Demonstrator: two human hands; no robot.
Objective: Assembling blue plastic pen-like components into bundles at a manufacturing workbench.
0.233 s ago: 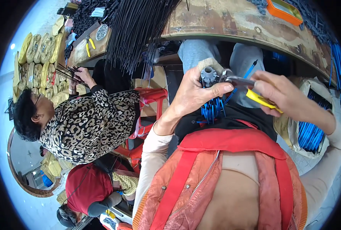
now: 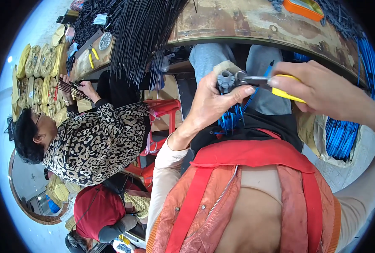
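Note:
My left hand (image 2: 208, 99) is closed around a grey notched hub (image 2: 226, 81), its round hollow end facing up. A pale wrap (image 2: 228, 66) shows on its fingers beside the hub. Below that hand hangs a bunch of blue rods (image 2: 230, 120), apparently joined to the hub. My right hand (image 2: 318, 84) grips yellow-handled pliers (image 2: 288, 97). Their metal jaws meet the hub's right side, close to my left thumb; what they pinch there is too small to make out. One blue rod (image 2: 251, 99) slants up past the pliers toward my knee.
Ahead runs a worn wooden table (image 2: 234, 23), with an orange tray (image 2: 303, 9) and long black rods (image 2: 143, 38). A sack (image 2: 320, 143) of blue rods stands at right. Two people sit at left near red stools (image 2: 164, 110); another pair of pliers (image 2: 93, 55) lies there.
My right hand has shifted slightly, its forearm swinging farther right and the pliers turning more level. The jaws stay at the hub. The whole view has shifted a little.

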